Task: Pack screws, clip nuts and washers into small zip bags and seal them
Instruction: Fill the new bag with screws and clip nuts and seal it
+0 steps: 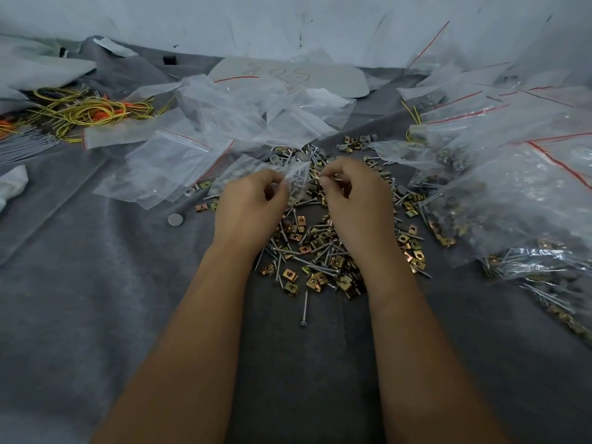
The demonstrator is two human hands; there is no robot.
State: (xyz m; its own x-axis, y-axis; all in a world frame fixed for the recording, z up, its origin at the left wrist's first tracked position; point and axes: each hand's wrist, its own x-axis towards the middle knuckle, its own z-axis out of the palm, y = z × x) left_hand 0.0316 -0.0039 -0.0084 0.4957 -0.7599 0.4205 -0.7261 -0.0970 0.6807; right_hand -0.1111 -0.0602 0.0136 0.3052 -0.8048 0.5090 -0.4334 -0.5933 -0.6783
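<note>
Left hand (253, 200) pinches a clear, crinkled bag (296, 181); right hand (355, 193), fingers curled, pinches thin screws (333, 178) beside it, over brassy square clip nuts (315, 280).

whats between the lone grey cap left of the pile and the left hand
In the head view, bare grey cloth lies between the lone grey cap and the left hand; a few clip nuts sit slightly farther back.

Head view. The left hand (253, 200) pinches a small zip bag (296, 184) holding screws; the right hand (355, 193) pinches a screw (333, 178) just beside the bag's mouth. Below both lies a heap of screws and clip nuts (320, 261) on grey cloth (96, 283). Empty bags (192, 149) lie left, filled bags (519, 219) right.
</note>
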